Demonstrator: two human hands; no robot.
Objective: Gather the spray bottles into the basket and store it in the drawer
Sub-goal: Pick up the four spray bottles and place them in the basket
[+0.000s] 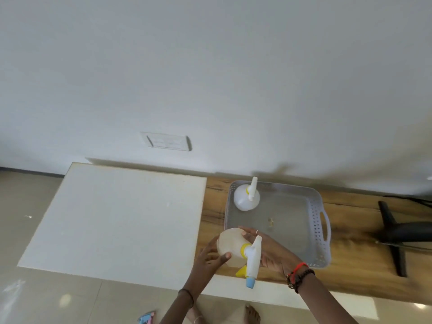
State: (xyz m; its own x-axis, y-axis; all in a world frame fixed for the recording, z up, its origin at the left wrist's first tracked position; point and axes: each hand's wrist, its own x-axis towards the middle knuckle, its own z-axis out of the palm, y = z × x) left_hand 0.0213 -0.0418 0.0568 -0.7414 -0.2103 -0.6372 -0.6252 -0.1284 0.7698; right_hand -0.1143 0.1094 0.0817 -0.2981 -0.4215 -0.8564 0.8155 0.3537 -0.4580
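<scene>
A translucent spray bottle (231, 250) with a white head, yellow collar and blue nozzle tip sits low in the centre of the frame, tilted, gripped between both hands: the left hand (210, 256) on its round body, the right hand (268, 250) cupping its far side. Just above, a grey perforated basket (320, 225) rests on the wooden tabletop (350, 265), holding a white spray bottle (245, 198) in its upper left corner.
</scene>
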